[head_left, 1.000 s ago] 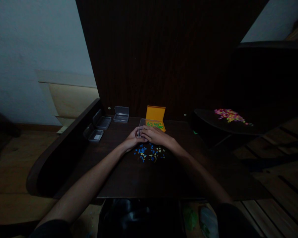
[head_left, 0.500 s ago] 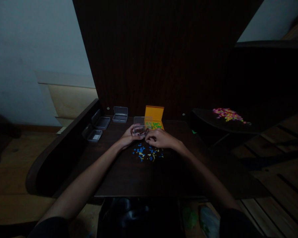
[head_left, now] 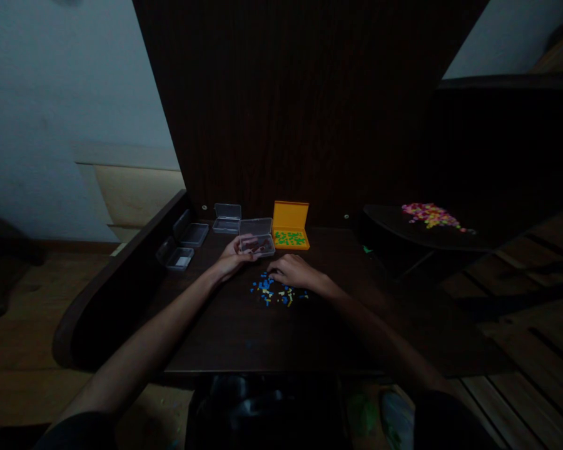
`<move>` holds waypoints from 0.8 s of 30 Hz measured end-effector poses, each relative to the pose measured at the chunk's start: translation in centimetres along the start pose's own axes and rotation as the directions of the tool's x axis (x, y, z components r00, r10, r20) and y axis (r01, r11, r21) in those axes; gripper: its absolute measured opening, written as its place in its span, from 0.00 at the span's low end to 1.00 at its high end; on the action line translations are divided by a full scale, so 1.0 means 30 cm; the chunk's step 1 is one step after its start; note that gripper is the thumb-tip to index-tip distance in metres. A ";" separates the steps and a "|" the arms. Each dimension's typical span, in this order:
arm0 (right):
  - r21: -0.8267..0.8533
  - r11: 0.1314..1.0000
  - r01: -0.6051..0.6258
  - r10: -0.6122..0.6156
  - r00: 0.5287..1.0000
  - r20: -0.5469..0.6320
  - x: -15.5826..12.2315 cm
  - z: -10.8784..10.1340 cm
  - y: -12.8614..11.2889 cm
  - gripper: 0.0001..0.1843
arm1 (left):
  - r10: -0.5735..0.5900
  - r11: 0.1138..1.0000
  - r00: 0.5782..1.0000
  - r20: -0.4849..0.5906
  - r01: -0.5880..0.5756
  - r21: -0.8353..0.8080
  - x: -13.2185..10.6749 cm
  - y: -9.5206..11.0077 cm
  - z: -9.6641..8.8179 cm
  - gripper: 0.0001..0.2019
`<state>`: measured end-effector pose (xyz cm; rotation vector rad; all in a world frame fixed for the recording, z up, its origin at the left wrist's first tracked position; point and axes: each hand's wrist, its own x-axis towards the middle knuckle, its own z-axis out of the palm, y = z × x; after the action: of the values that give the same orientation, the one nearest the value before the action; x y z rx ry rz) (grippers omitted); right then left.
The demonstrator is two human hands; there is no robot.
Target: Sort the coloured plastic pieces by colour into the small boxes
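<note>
A small clear plastic box [head_left: 258, 236] with its lid raised sits on the dark table [head_left: 244, 331], and my left hand [head_left: 232, 256] grips its near left side. Inside it I make out something reddish. My right hand [head_left: 293, 272] rests palm down at the far edge of a scatter of tiny blue and yellow pieces [head_left: 274, 292], fingers curled toward them; whether it pinches one is hidden. Just behind stands an open orange box [head_left: 289, 232] holding green pieces.
Three more clear boxes lie at the back left: one [head_left: 228, 218] by the backboard, two [head_left: 195, 234] [head_left: 180, 257] along the table's raised left rim. A round side table [head_left: 403, 231] at the right carries a pile of pink and yellow pieces [head_left: 429, 215].
Both hands were together on the clear box. The lid swung up, the box now lies open, and my right hand has dropped to the scattered pieces while my left keeps the box.
</note>
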<state>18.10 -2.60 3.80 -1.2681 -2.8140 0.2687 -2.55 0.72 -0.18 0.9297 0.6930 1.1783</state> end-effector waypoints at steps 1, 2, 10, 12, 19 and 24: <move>0.004 1.000 0.018 -0.018 1.000 -0.012 0.001 0.001 0.001 0.13 | -0.006 1.000 1.000 -0.004 0.006 0.007 -0.009 0.003 -0.001 0.32; 0.006 0.999 0.038 -0.038 0.999 -0.026 0.001 0.004 0.002 0.13 | -0.010 1.000 1.000 -0.007 0.010 0.010 -0.017 0.005 -0.003 0.32; 0.032 0.995 0.092 -0.089 0.993 -0.084 -0.003 0.049 0.019 0.11 | 0.003 1.000 0.999 -0.035 -0.004 -0.026 -0.050 0.013 -0.008 0.31; 0.051 0.996 0.073 -0.068 0.994 -0.090 -0.004 0.057 0.019 0.11 | 0.006 1.000 1.000 -0.029 -0.007 -0.029 -0.056 0.015 -0.004 0.31; 0.118 0.993 0.031 -0.016 0.992 -0.124 -0.010 0.067 0.015 0.09 | 0.015 0.999 1.000 0.000 -0.015 -0.029 -0.070 0.009 0.015 0.34; 0.105 0.994 0.028 -0.015 0.993 -0.119 -0.014 0.073 0.018 0.09 | 0.067 0.998 0.998 0.002 -0.067 -0.011 -0.065 -0.004 0.011 0.33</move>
<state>18.53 -2.87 1.58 -1.1897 -2.6740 0.3271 -2.73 -1.26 -0.16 0.9509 0.6573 1.2392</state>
